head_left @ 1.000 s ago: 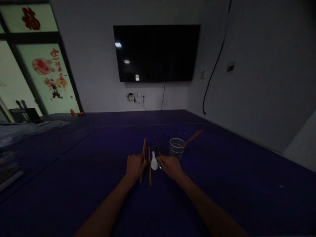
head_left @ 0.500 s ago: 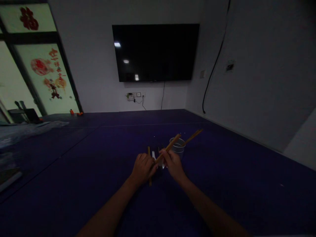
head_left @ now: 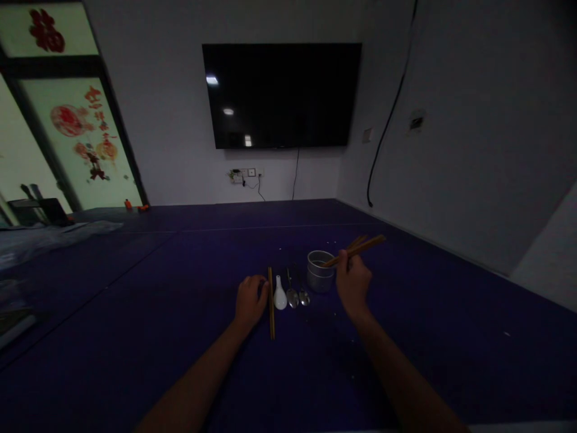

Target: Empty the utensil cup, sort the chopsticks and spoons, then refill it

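My right hand is closed on wooden chopsticks, held at a slant with their lower ends at the mouth of a grey metal cup. More chopsticks show just behind them, partly covered. My left hand rests on the purple surface with loosely curled fingers, a gap between thumb and forefinger and nothing visible in it. Just right of it lies a pair of chopsticks. Beside that pair, in a row, are a white soup spoon and two metal spoons.
The purple surface reaches back to the wall, where a dark television hangs. Clear plastic sheeting lies at the left. A black cable hangs down the right wall. Small orange items sit far back left.
My hands have moved apart. The right one carried the chopsticks rightward to the cup, while the left let go of them and came down beside the pair on the surface.
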`<state>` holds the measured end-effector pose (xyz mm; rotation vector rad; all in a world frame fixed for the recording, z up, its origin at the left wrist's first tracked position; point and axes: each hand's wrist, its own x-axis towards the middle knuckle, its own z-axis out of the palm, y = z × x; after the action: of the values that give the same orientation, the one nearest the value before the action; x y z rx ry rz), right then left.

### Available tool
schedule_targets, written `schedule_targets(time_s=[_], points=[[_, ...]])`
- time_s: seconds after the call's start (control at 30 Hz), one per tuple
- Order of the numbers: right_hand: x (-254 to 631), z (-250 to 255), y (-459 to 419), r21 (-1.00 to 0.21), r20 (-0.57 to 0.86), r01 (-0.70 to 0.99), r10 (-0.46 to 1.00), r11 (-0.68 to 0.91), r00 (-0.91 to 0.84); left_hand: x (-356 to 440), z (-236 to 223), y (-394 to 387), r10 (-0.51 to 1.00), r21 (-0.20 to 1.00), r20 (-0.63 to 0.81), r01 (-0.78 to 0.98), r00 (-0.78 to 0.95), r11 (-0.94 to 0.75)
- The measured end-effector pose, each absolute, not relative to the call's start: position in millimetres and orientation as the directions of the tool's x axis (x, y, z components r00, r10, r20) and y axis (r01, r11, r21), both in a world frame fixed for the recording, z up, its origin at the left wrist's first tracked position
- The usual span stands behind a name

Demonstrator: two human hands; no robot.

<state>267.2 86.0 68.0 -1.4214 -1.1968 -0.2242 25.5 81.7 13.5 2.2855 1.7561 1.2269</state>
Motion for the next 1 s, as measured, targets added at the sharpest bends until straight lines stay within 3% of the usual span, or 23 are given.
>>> schedule_targets(time_s=[0.23,0.43,0.73,1.0], points=[[270,61,94,-0.527,0.676,0.844,0.653,0.105,0.341,27,13,81,0.827,0.42,0.553,0.821,0.105,-0.385],[272,60,95,-0.477,0.623,0.877,0.679,-0.063,0.387,27,8,85,0.788,0.384,0.601,0.818,0.131,-0.429],[272,54,99,-0.678,0.636,0.725,0.592,0.122,0.495,26,4,87,0.779,0.379,0.611,0.812,0.141,-0.444],[266,48,97,-0.765,0.612,0.611,0.526,0.203,0.591,27,4,88,0.799,0.399,0.586,0.809,0.137,-0.431]])
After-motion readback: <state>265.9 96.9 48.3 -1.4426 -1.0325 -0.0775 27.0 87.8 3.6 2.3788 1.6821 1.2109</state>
